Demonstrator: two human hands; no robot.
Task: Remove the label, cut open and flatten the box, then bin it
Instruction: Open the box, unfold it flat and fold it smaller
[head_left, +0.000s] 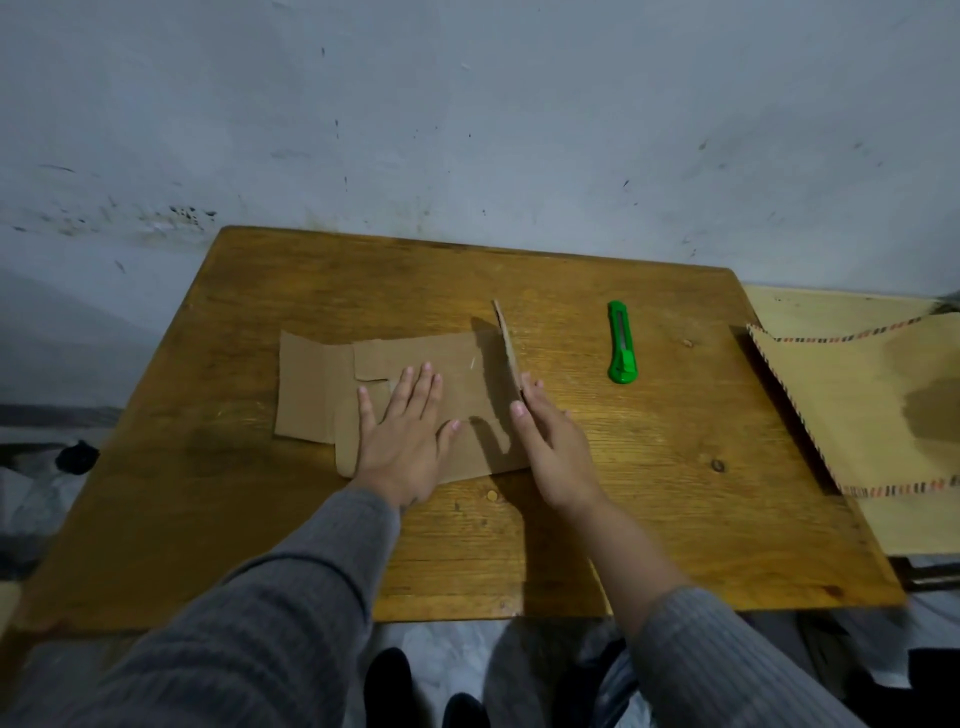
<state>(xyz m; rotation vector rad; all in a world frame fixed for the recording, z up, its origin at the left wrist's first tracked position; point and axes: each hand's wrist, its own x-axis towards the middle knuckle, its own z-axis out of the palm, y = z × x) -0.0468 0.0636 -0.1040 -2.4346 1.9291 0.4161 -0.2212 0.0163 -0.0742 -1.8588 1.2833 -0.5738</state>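
— Head view, item one?

— I log a brown cardboard box, cut open, lying mostly flat on the worn wooden surface, left of centre. One flap at its right end stands upright on edge.

— The hands?

— Left hand: palm down on the flat cardboard, fingers straight and spread, pressing it; the grip is apart, nothing curled round anything. Right hand: set on its edge just beside the upright flap, fingers straight and together, their tips against the flap's near end. I see no pinch there. Both arms wear grey ribbed sleeves.

— Item two?

— A green plastic utility knife, lying on the surface to the right of the box, apart from it and from both hands, its long axis pointing away from me.

— Anything else?

— A tan paper sheet with a striped border at the right edge, overlapping the surface. A scuffed pale wall behind.
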